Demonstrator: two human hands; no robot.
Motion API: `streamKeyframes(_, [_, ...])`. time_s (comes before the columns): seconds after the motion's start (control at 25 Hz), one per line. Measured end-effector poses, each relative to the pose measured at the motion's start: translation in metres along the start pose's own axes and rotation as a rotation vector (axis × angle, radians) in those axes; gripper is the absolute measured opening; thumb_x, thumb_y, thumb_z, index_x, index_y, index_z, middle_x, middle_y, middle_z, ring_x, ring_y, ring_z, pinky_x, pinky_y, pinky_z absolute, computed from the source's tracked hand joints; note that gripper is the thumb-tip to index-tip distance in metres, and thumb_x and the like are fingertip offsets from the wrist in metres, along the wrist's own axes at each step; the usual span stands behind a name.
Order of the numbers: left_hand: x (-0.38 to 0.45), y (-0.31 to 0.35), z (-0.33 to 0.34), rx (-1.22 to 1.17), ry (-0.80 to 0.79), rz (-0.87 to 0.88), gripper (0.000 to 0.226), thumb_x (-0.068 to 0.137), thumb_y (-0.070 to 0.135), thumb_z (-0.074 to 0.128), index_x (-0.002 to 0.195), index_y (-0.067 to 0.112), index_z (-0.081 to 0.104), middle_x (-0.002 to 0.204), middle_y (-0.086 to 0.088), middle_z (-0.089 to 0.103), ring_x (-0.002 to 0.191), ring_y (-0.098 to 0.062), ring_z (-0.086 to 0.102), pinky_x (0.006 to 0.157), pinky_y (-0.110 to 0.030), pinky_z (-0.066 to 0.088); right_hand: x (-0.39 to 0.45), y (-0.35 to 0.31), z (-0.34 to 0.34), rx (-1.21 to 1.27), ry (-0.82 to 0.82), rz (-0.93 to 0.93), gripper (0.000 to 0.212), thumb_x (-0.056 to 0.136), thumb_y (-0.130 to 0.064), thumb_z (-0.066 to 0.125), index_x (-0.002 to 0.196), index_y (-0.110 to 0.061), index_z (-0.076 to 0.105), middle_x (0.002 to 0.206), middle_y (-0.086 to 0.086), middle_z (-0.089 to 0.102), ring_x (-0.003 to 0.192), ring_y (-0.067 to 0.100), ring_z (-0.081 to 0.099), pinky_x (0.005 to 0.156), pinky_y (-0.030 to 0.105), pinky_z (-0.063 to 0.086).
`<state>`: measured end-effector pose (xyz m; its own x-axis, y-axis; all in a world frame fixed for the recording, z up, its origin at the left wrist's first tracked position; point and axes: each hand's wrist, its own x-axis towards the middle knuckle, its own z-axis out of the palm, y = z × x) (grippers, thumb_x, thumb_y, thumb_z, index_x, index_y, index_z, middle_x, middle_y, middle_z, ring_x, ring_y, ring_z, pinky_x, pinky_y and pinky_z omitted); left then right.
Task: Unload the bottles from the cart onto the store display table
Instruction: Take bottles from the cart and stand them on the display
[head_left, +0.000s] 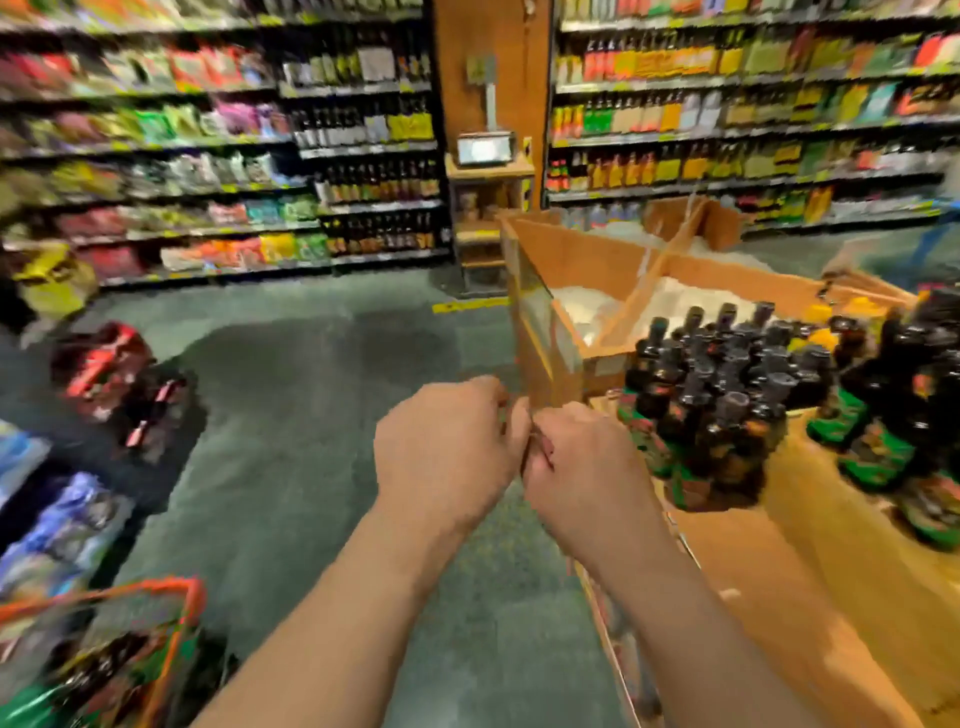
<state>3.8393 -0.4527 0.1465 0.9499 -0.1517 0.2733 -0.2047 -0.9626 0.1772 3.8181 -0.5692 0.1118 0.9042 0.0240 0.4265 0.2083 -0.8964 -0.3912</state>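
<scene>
Dark glass bottles (727, 384) with green and red labels stand packed together on the wooden display table (779, 597) at the right, and a second group of bottles (914, 395) stands farther right. The cart (171, 613), orange-framed, sits at the lower left with more dark bottles (104, 670) inside. My left hand (447, 447) and my right hand (587, 467) meet knuckle to knuckle just off the table's near corner, fingers curled. They pinch a thin dark strip (534, 447) between them, and blur hides what it is.
A wooden bin (582, 249) with a clear panel (540, 306) stands behind the bottles. Red packs (114, 374) lie on the grey floor (311, 415) at the left. Stocked shelves (208, 156) line the back. Blue packages (62, 525) sit at the left edge.
</scene>
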Motion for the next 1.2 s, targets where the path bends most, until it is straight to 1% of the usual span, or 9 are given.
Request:
streamKeyframes(0.08, [-0.023, -0.058, -0.012, 0.037, 0.02, -0.121, 0.042, 0.093, 0.059, 0.039, 0.104, 0.028, 0.065, 0.094, -0.002, 0.07, 0.098, -0.027, 0.065, 0.068, -0.033, 0.049, 0.005, -0.052, 0.031, 0.064, 0.003, -0.113, 0.017, 0.078, -0.024, 0.042, 0.065, -0.018, 0.051, 0.067, 0.006, 0.051, 0.064, 0.029, 0.053, 0.056, 0.038, 0.036])
streamKeyframes(0.2, [-0.057, -0.132, -0.032, 0.103, 0.051, -0.293, 0.04, 0.095, 0.054, 0.039, 0.105, 0.026, 0.065, 0.094, -0.004, 0.07, 0.095, -0.029, 0.066, 0.068, -0.034, 0.049, 0.008, -0.127, 0.07, 0.116, -0.151, -0.211, 0.017, 0.084, -0.022, 0.05, 0.069, -0.016, 0.055, 0.073, 0.008, 0.053, 0.073, 0.036, 0.058, 0.059, 0.038, 0.042])
streamKeyframes(0.32, [-0.095, -0.194, -0.044, 0.16, 0.076, -0.497, 0.039, 0.098, 0.049, 0.035, 0.108, 0.024, 0.062, 0.098, -0.007, 0.069, 0.096, -0.031, 0.065, 0.069, -0.035, 0.049, 0.006, -0.196, 0.101, 0.189, -0.261, -0.415, 0.023, 0.091, -0.026, 0.052, 0.073, -0.014, 0.058, 0.078, 0.009, 0.054, 0.078, 0.037, 0.058, 0.061, 0.04, 0.042])
streamKeyframes(0.52, [-0.147, -0.264, -0.062, 0.166, 0.085, -0.803, 0.038, 0.098, 0.048, 0.037, 0.101, 0.023, 0.066, 0.094, -0.004, 0.069, 0.094, -0.029, 0.065, 0.069, -0.036, 0.05, 0.0, -0.274, 0.153, 0.317, -0.449, -0.634, 0.014, 0.088, -0.027, 0.054, 0.089, -0.02, 0.065, 0.091, 0.003, 0.064, 0.092, 0.032, 0.06, 0.068, 0.039, 0.047])
streamKeyframes(0.64, [-0.169, -0.304, -0.078, 0.185, 0.145, -1.035, 0.037, 0.095, 0.052, 0.043, 0.103, 0.028, 0.07, 0.093, -0.004, 0.071, 0.093, -0.03, 0.065, 0.07, -0.036, 0.052, 0.004, -0.311, 0.18, 0.472, -0.545, -0.737, 0.026, 0.084, -0.023, 0.058, 0.106, -0.029, 0.07, 0.1, -0.001, 0.071, 0.094, 0.026, 0.065, 0.073, 0.038, 0.053])
streamKeyframes(0.72, [-0.177, -0.325, -0.085, 0.209, 0.193, -1.152, 0.036, 0.096, 0.052, 0.044, 0.102, 0.027, 0.07, 0.092, -0.004, 0.072, 0.09, -0.029, 0.065, 0.064, -0.034, 0.05, 0.016, -0.333, 0.196, 0.517, -0.593, -0.814, 0.026, 0.086, -0.024, 0.059, 0.109, -0.031, 0.07, 0.1, -0.003, 0.071, 0.093, 0.023, 0.065, 0.074, 0.035, 0.052])
streamKeyframes(0.84, [-0.168, -0.345, -0.085, 0.246, 0.231, -1.241, 0.034, 0.097, 0.051, 0.045, 0.103, 0.028, 0.07, 0.088, -0.001, 0.071, 0.084, -0.025, 0.064, 0.057, -0.03, 0.041, 0.041, -0.357, 0.218, 0.496, -0.633, -0.926, 0.026, 0.089, -0.026, 0.056, 0.112, -0.031, 0.069, 0.105, -0.007, 0.069, 0.099, 0.019, 0.062, 0.074, 0.03, 0.047])
streamKeyframes(1.04, [-0.122, -0.382, -0.055, 0.181, 0.254, -1.304, 0.035, 0.096, 0.052, 0.044, 0.104, 0.029, 0.069, 0.088, 0.002, 0.07, 0.085, -0.022, 0.065, 0.067, -0.033, 0.054, 0.088, -0.372, 0.266, 0.435, -0.721, -1.017, 0.025, 0.091, -0.03, 0.053, 0.111, -0.034, 0.067, 0.105, -0.01, 0.068, 0.094, 0.018, 0.063, 0.072, 0.032, 0.048])
streamKeyframes(1.2, [-0.135, -0.409, -0.016, 0.096, 0.173, -1.412, 0.034, 0.095, 0.05, 0.045, 0.102, 0.028, 0.069, 0.083, 0.002, 0.068, 0.08, -0.023, 0.064, 0.065, -0.034, 0.054, 0.08, -0.383, 0.316, 0.396, -0.854, -1.072, 0.025, 0.091, -0.026, 0.053, 0.112, -0.03, 0.068, 0.106, -0.008, 0.069, 0.096, 0.018, 0.063, 0.076, 0.033, 0.051])
